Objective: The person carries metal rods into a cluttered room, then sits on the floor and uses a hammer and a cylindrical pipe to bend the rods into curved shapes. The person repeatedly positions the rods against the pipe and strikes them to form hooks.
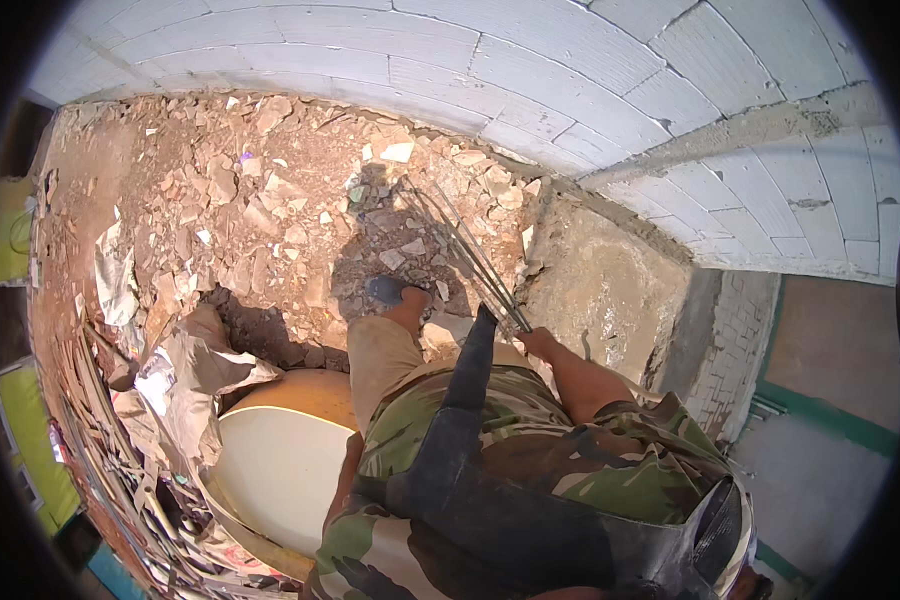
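Note:
My right hand (538,343) is closed around a bundle of thin steel rods (478,262). The rods slant away from me toward the rubble, and their far ends lie over the broken stones. A dark strap (470,365) hangs down my front, with its tip close beside the rods. On the left, a strip of my left arm (346,470) shows below the camouflage sleeve, beside a pale yellow drum (285,465). The fingers of that hand cannot be made out. One foot in a dark blue shoe (385,290) stands on the rubble.
Broken stones and reddish soil (260,200) cover the ground ahead. A pale block wall (530,70) runs along the far side, with a concrete slab (610,275) at its foot on the right. Torn sacks (195,370) and piled sticks (110,420) lie at left.

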### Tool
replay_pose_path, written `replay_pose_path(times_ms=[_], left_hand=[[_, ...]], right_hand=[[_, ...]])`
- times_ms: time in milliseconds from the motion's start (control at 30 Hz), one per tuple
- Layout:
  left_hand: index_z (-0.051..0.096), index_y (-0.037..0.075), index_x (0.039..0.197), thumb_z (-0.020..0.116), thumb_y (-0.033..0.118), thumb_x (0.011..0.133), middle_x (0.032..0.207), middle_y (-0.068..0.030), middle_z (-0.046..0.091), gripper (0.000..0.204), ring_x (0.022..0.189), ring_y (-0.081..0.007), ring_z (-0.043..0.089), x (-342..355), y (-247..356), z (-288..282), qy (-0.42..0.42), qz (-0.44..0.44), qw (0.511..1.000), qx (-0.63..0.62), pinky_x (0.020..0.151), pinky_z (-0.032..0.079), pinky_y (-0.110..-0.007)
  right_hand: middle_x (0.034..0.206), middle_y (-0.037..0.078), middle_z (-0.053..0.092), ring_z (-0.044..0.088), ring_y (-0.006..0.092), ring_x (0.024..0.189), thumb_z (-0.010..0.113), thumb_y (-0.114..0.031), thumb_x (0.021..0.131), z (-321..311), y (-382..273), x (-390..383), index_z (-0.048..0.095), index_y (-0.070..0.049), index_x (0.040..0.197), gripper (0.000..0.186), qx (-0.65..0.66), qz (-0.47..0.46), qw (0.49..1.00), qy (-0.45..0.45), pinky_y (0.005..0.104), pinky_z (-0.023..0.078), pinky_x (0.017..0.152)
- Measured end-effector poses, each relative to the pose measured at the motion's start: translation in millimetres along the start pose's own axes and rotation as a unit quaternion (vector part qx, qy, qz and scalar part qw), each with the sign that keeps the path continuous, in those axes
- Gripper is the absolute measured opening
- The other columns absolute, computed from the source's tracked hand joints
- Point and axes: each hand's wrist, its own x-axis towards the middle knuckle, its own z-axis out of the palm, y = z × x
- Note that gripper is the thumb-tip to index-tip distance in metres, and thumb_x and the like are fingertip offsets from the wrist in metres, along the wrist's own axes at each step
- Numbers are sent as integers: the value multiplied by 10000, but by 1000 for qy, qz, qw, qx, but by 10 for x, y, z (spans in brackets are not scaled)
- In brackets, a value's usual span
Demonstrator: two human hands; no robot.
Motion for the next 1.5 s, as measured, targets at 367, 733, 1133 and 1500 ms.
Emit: replay_pose_path(times_ms=[367,733,1133,1500], left_hand=[[673,116,1040,621,297,1078,1050,10,722,192,919,-133,675,-891,4299,-2162,61,354,880,-309,798,502,-312],[693,9,1230,641,327,1061,889,-45,715,364,811,-235,712,294,4020,-2936,76,1,996,-48,684,539,-460],[730,17,1234,711,341,1041,1009,-67,766,378,868,-236,708,474,6168,-5706,225,124,814,-521,829,570,-397],[345,-16,1641,850,291,969,1365,-163,669,895,1308,-222,629,-354,10211,-9614,25,490,771,-406,1058,555,-359]], right_hand=[[1018,216,755,686,290,835,756,-554,980,225,-3649,1576,685,140,1263,753,4,-67,997,-41,447,543,723],[918,133,686,633,300,745,726,-554,1002,1948,-8175,1325,671,36,1264,648,-135,-86,973,-167,477,514,671],[767,92,592,577,263,647,738,-499,1005,3948,-13027,516,675,-19,955,487,-196,-190,960,-66,477,451,546],[787,222,722,736,383,786,740,-569,949,6656,-15827,-801,768,33,956,603,-387,-480,787,16,519,544,730]])
